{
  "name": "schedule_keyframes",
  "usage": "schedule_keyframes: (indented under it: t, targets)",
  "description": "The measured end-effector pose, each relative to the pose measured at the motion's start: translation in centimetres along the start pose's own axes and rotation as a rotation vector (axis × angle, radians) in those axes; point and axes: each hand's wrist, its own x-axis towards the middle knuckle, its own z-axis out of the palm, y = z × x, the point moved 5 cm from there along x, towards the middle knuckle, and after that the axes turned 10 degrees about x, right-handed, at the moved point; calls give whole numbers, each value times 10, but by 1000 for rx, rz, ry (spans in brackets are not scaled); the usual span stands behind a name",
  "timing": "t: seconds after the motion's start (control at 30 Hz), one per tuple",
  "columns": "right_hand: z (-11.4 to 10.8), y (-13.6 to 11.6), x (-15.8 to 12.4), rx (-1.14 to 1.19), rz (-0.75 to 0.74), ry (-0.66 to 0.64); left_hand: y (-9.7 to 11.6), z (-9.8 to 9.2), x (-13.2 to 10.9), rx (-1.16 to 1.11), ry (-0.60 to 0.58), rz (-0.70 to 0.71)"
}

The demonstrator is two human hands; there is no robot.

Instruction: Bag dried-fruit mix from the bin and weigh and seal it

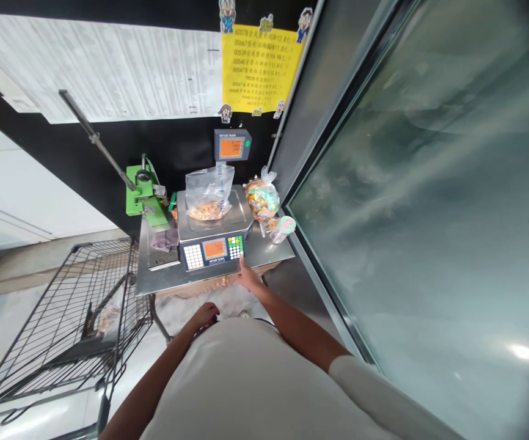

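On a steel table stands a weighing scale [215,235] with an orange display and a keypad. A clear plastic bag [209,194] with orange-coloured pieces in its bottom rests on the weighing plate. My right hand [248,276] has its index finger stretched to the lower right keys of the keypad; its other fingers are curled and it holds nothing visible. In front of my body, away from the table, is my left hand [207,313], with its fingers curled in and nothing seen in them. A second display [232,145] on a post rises behind the scale.
A green bag-sealing device [146,195] with a long metal bar and a grey cloth [165,240] are left of the scale. Right of it are a filled bag [262,198] and a lidded jar [283,228]. A wire cart [76,305] stands left, a glass panel [429,201] right.
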Motion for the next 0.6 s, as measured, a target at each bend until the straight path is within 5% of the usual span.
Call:
schedule_keyframes:
  t: [0.37, 0.6]
  targets:
    - [-8, 6, -2, 87, 114, -200, 4, 10, 7, 120, -59, -43]
    - [-7, 16, 2, 285, 179, -181, 5, 16, 1, 154, -58, -27]
